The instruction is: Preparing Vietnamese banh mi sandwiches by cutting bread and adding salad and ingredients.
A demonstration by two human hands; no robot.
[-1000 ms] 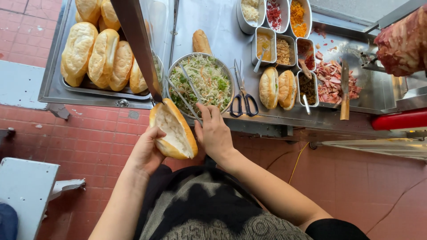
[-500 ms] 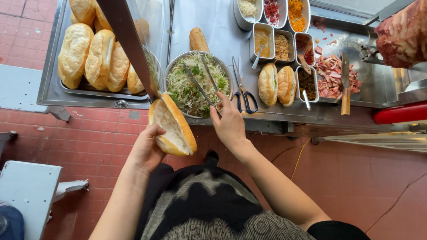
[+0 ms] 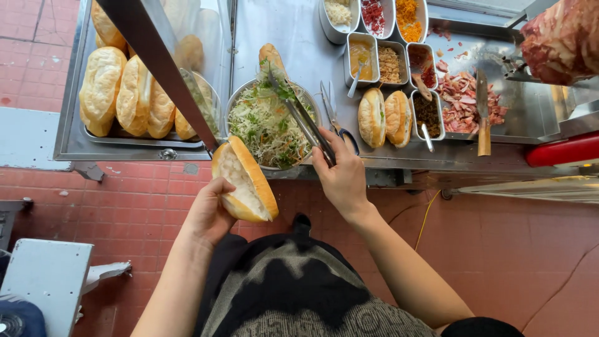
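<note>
Item: we are seeing tongs (image 3: 298,115), tips buried in salad bowl (image 3: 249,103), now clamped in right hand (image 3: 342,178) fingers, previously empty; left hand (image 3: 209,212) fingers gripping 1 split roll (image 3: 246,181).

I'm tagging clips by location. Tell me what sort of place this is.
Most likely a street-side sandwich stall. A steel counter holds small tubs of fillings, a bowl of shredded salad and a tray of bread rolls. The left hand holds a split roll; the right hand grips tongs.

Red brick-tiled floor (image 3: 150,200), steel food cart counter (image 3: 274,31), daylight, grey stool (image 3: 43,281)
</note>
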